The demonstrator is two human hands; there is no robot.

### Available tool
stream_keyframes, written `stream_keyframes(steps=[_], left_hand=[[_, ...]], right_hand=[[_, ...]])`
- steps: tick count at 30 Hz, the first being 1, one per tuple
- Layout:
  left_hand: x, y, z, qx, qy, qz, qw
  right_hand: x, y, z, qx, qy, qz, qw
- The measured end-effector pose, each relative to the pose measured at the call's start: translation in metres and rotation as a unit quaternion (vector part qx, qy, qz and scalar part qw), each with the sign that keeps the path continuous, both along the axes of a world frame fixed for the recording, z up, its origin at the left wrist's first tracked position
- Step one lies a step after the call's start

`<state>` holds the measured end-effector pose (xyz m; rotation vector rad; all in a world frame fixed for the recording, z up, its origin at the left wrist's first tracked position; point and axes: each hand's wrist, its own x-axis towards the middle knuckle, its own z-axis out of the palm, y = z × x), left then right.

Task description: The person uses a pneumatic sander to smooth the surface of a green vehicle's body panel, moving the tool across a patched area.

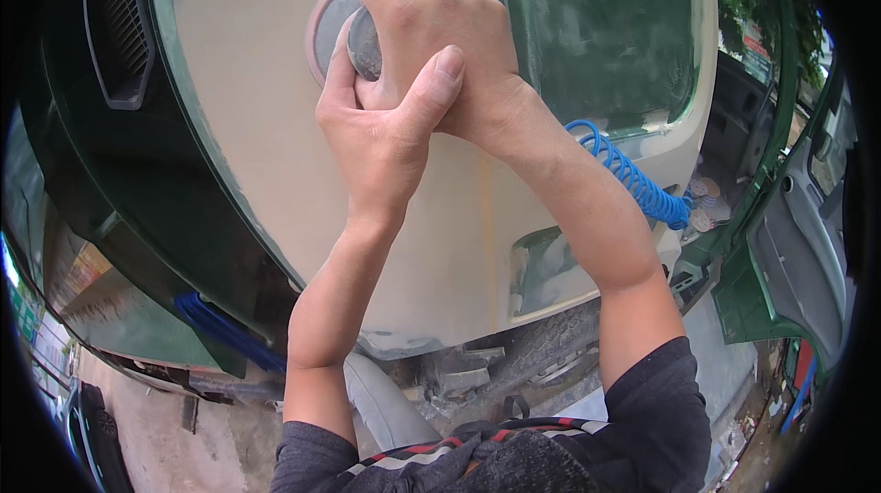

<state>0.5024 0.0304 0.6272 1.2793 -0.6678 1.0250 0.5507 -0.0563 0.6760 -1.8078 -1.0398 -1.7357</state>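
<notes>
A round disc sander with a dark top and a wide grey pad lies flat against a beige, dusty vehicle panel. My right hand wraps over the sander from the right, its fingers bent around the top. From below, my left hand grips the sander's near side, its thumb lying across my right hand near the wrist. Both hands hide much of the tool's body. A blue coiled hose runs behind my right forearm; its link to the sander cannot be seen.
Right of the hands is a green, scuffed window-shaped area. An open green door stands at the far right. Left lie a dark vent grille and a blue bundle. Below the panel edge, a tyre shows.
</notes>
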Motion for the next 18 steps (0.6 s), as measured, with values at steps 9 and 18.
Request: stream_keyframes(steps=[9,18], left_hand=[[0.024,0.019,0.082,0.033,-0.036,0.003,0.999],[0.032,0.012,0.127,0.069,-0.069,-0.078,0.992]], right_hand=[[-0.017,0.002,0.076,-0.047,0.023,-0.002,0.999],[-0.019,-0.007,0.136,-0.102,0.072,-0.056,0.991]])
